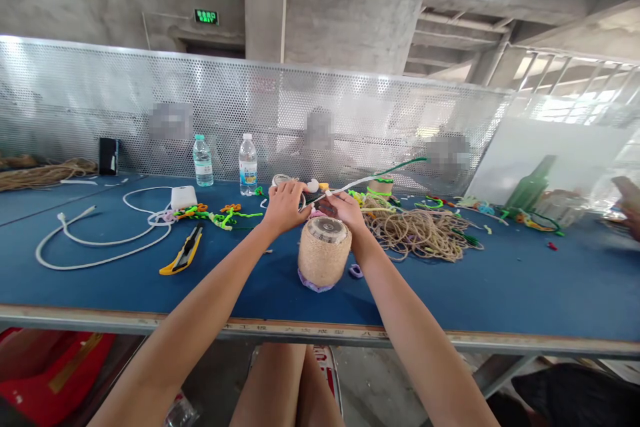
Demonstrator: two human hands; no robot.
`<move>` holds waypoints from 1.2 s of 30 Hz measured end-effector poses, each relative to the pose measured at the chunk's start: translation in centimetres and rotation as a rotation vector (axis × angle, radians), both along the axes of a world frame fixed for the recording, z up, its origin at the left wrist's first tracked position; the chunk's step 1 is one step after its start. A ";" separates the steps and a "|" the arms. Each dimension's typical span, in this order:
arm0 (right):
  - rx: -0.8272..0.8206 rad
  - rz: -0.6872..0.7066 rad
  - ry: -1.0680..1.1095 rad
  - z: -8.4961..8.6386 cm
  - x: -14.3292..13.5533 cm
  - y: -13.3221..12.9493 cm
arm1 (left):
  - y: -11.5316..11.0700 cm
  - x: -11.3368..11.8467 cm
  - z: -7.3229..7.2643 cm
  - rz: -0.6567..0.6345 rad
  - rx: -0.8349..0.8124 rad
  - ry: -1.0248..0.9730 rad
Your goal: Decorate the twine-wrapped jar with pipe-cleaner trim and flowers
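My right hand [343, 208] pinches a long fuzzy pipe cleaner [359, 182], white near the fingers and green toward its far right end. Close by on the left, my left hand [287, 207] is closed around something with a pale curved part [303, 201]. A thin dark piece shows between the hands; its kind is unclear. Below and between them stands a twine-wrapped jar [324, 255], its glassy round base facing up and purple trim around its bottom. A small purple curl [355, 271] lies beside the jar. Behind my left hand, a round pale-topped object [283, 180] is partly hidden.
A yellow utility knife [183, 251], white cable [100, 265], white charger [183, 197] and colourful pipe cleaners [227, 216] lie left. Two water bottles [248, 167] stand behind. A twine heap [425, 230] and green bottle [531, 185] are right, with another person's hand [629, 203] at the edge.
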State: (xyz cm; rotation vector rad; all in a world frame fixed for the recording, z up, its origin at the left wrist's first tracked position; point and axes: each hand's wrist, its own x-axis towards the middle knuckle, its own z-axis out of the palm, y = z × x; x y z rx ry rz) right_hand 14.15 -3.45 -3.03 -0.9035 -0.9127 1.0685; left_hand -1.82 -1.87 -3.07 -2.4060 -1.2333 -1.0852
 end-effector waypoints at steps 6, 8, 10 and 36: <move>0.021 -0.027 0.041 0.3 0.0 -0.4 | 0.1 -0.6 0.5 -0.010 -0.090 0.003; 0.033 -0.034 0.050 0.4 -0.1 -0.5 | 0.3 -0.7 0.5 -0.027 -0.138 0.014; 0.045 -0.041 0.055 0.4 -0.1 -0.6 | 0.6 -0.8 0.3 -0.035 -0.181 0.021; 0.121 0.103 -0.018 0.2 -0.7 -0.4 | 1.2 -0.9 0.1 0.027 -0.249 -0.028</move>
